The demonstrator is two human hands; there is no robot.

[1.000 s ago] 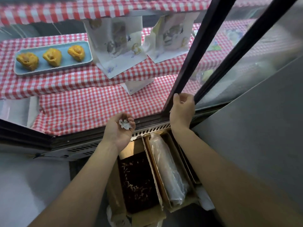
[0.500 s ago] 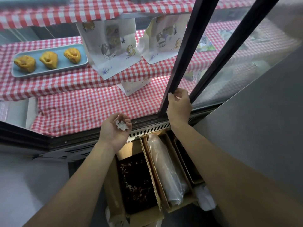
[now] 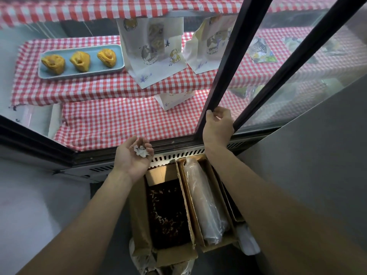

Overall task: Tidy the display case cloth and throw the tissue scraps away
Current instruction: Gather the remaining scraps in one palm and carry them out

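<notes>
1. Left hand (image 3: 133, 156) cupped palm-up, loose grip on tissue scraps (image 3: 141, 151), held over the open boxes (image 3: 168, 211); scraps could spill in.
2. Right hand (image 3: 217, 126) clenched on sliding door frame (image 3: 228, 62); closing risks snagging checked cloth (image 3: 123, 124).

The case opening lies left of the black door frame (image 3: 222, 76). The lower shelf's checked cloth (image 3: 119, 124) is bare from its left end to a small paper bag (image 3: 174, 99) standing at the back, giving open access. On the middle shelf, a blue tray (image 3: 79, 75) of pastries and two tall paper bags (image 3: 153, 48) fill most of the width. The right hand (image 3: 218, 126) grips the frame. Below the sill, open cardboard boxes (image 3: 186, 191) occupy the floor.
</notes>
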